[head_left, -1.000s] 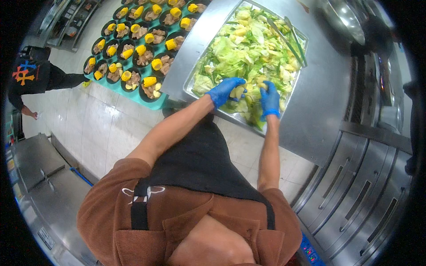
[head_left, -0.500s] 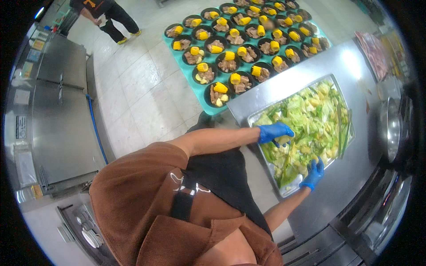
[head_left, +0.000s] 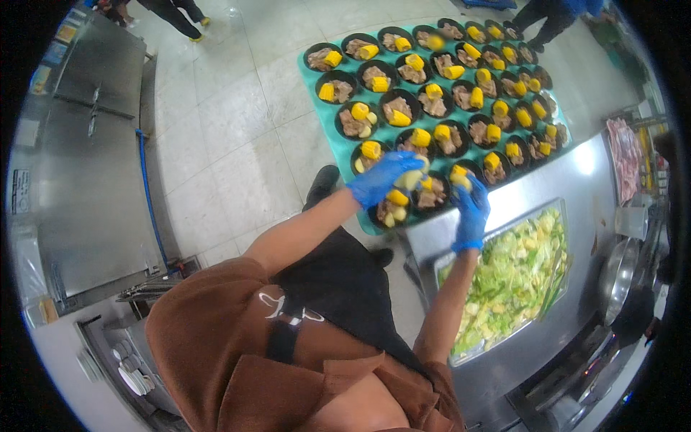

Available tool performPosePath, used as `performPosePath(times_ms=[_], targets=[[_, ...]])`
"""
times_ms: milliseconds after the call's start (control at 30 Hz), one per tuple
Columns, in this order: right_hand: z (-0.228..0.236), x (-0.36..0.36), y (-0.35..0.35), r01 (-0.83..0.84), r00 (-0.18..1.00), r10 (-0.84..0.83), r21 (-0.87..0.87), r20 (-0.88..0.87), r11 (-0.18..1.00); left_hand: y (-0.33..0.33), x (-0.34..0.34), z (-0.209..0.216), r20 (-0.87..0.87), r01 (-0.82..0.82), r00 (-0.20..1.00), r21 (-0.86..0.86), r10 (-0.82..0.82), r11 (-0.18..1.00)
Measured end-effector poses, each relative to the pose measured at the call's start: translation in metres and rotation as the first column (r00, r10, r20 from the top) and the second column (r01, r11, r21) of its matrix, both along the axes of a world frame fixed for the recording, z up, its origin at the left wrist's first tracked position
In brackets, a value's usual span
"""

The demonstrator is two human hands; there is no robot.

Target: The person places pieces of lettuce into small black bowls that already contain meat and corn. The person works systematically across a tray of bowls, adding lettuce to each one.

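My left hand (head_left: 380,180), in a blue glove, holds a pale clump of chopped cabbage (head_left: 411,178) over the black bowls (head_left: 394,209) at the near edge of a teal tray (head_left: 332,137). Each bowl holds brown meat and yellow corn pieces. My right hand (head_left: 471,213), also blue-gloved, hovers with curled fingers over a neighbouring bowl (head_left: 461,177); whether it holds anything is unclear. Just right of it, a steel pan (head_left: 437,261) full of the chopped green salad (head_left: 512,282) sits in the counter.
The steel counter (head_left: 590,173) carries the pan, a metal bowl (head_left: 617,282) and a pink item (head_left: 625,155) at the right. A steel cabinet (head_left: 93,144) with a blue hose (head_left: 147,194) stands left. Other people's legs (head_left: 176,11) show on the tiled floor at the top.
Both hands have left the salad pan and moved to the bowls on the teal tray, the left one carrying cabbage. My head has turned, swinging the view toward the tray.
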State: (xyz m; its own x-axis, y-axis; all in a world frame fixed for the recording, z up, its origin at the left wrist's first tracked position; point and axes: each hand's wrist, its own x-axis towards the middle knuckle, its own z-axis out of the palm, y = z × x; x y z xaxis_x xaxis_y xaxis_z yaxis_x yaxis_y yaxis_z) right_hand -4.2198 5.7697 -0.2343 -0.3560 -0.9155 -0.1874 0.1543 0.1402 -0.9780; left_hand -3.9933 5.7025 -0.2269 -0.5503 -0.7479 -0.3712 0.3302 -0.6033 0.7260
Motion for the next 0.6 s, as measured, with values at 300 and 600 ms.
performPosePath(times_ms=[300, 600], targets=[[-0.124, 0.195, -0.242, -0.470, 0.717, 0.465, 0.133, -0.519, 0.873, -0.137, 0.228, -0.062, 0.241, -0.303, 0.921, -0.050, 0.306, 0.952], [-0.157, 0.253, -0.320, -0.674, 0.352, 0.745, 0.399, -0.567, 0.622, -0.172, 0.330, -0.081, 0.304, -0.428, 0.873, 0.106, 0.381, 0.898]])
